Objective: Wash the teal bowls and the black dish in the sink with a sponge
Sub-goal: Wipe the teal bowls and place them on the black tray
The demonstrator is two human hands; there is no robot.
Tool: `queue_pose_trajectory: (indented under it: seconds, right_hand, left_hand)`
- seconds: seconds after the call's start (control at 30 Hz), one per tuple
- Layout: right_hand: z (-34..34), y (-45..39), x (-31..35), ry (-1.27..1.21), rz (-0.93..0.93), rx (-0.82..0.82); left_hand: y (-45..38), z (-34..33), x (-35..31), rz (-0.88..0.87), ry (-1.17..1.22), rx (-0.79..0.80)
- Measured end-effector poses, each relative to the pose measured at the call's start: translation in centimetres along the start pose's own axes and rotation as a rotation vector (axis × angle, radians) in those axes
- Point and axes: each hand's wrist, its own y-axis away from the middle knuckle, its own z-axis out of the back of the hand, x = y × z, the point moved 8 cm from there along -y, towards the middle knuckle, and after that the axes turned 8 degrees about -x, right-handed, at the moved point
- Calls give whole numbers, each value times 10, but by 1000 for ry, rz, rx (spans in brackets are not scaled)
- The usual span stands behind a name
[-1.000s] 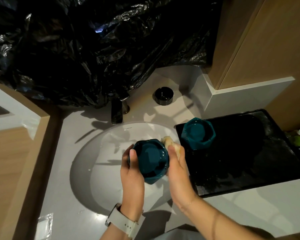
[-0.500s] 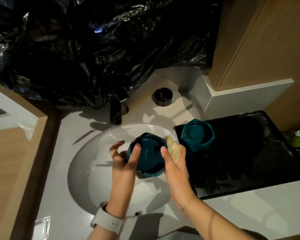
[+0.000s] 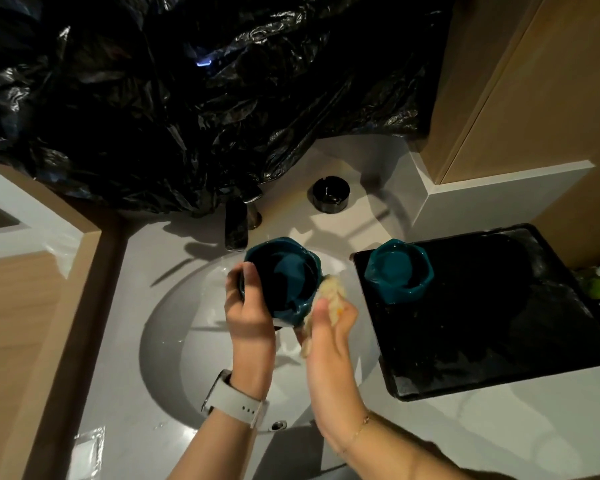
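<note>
While her left hand (image 3: 248, 308) grips the teal bowl (image 3: 283, 278) over the sink (image 3: 174, 327), the right hand (image 3: 329, 344) presses a clutched sponge (image 3: 331, 294) against its right side.

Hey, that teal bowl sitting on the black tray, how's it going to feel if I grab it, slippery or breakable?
The teal bowl on the tray looks glazed and hard, so probably stiff, fairly heavy for its size and chippable. The black tray glistens with droplets, so the bowl may be wet and slippery. Its wide, low, faceted shape suggests it would slide rather than roll or tip.
</note>
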Motion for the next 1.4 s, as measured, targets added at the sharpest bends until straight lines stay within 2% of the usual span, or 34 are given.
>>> queue_pose_trajectory:
  seconds: [0.17,0.23,0.37,0.6,0.7,0.83,0.9,0.97,1.13,1.27,1.4]
  right_hand:
    - [13,-35,15,-93,34,-80]
    - [14,-21,-2,-70,-7,-111]
    - [11,2,-16,-50,-26,-143]
    - [32,-33,-2,-99,59,-132]
    - [40,-48,5,-78,82,-50]
    - [38,-61,24,84,89,190]
    - [31,-63,32,144,69,277]
    - [27,-63,38,175,72,261]
    - [26,-41,44,28,120,4]
    - [6,5,10,33,1,-16]
    - [8,-5,9,-26,-9,-97]
  left_hand:
    - [30,5,9,-63,-119,72]
    - [28,7,9,-90,-153,43]
    - [27,2,12,-34,-144,14]
    - [35,-3,21,42,-207,193]
    - [19,2,5,13,-289,274]
    - [11,-6,-5,159,-294,534]
    - [13,-15,-4,175,-332,626]
    - [12,-21,-1,151,-300,563]
    - [15,-22,5,179,-98,292]
    - [6,-17,-1,83,-15,73]
    - [17,-17,7,84,31,109]
